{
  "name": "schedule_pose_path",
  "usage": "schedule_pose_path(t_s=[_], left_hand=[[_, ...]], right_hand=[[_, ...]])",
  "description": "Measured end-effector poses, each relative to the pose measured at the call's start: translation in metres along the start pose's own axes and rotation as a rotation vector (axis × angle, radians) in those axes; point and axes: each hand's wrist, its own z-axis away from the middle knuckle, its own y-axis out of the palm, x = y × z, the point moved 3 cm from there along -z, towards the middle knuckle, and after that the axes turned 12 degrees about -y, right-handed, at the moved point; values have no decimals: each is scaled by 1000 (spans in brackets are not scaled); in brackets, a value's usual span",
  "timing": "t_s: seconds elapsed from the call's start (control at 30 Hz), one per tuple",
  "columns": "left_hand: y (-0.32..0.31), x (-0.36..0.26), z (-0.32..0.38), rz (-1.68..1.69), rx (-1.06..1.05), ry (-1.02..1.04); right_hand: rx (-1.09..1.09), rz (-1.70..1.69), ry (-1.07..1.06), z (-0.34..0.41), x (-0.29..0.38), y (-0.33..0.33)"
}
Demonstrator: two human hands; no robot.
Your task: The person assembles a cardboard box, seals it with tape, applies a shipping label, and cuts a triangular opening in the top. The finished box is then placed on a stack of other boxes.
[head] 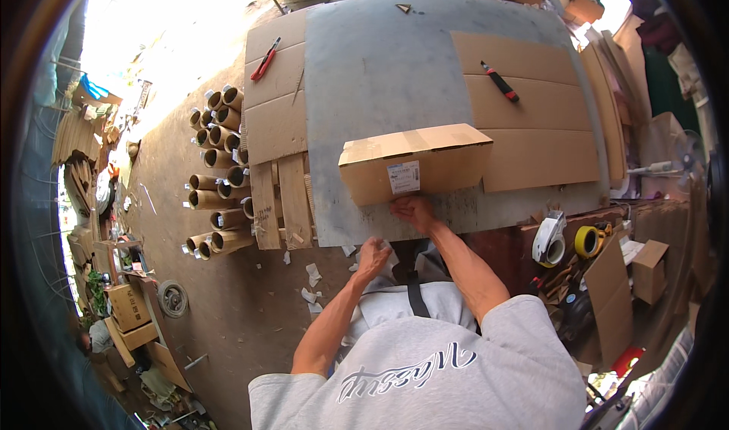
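Note:
A closed cardboard box (450, 165) stands on the grey tabletop (387, 65) near its front edge. Clear tape runs over its top, and a white label (403, 178) with print sits on the side facing me. My right hand (414, 212) is at the lower edge of that side, just under the label, fingers partly bent against the box; whether they grip it is hidden. Lower and to the left, my left hand (374, 257) is at the table's front edge, in front of my body. Its fingers are curled around what looks like a small pale scrap (386, 244), blurred.
Flat cardboard sheets (535, 151) lie on the table, with a black-and-red utility knife (500, 81) and a red one (265, 60). Cardboard tubes (219, 159) cluster left of the table. A tape dispenser (549, 240) stands at right. Paper scraps (312, 275) litter the floor.

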Motion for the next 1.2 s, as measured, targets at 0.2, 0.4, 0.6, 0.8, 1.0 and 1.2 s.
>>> schedule_pose_path(t_s=[0.2,0.4,0.6,0.8,1.0,1.2], left_hand=[[-73,64,17,-370,-365,-39],[-114,-6,39,-776,-150,200],[-86,-238,1,-510,-440,995],[-68,-281,-44,-595,-235,859],[-69,-275,-47,-531,-257,879],[-71,-280,-50,-533,-249,971]], right_hand=[[177,567,-153,25,24,-15],[231,614,-285,8,60,-9],[250,796,-486,-31,38,12],[119,905,-384,-19,70,-9],[-152,1068,-1039,-7,32,-22],[141,1350,-856,-66,-21,12]])
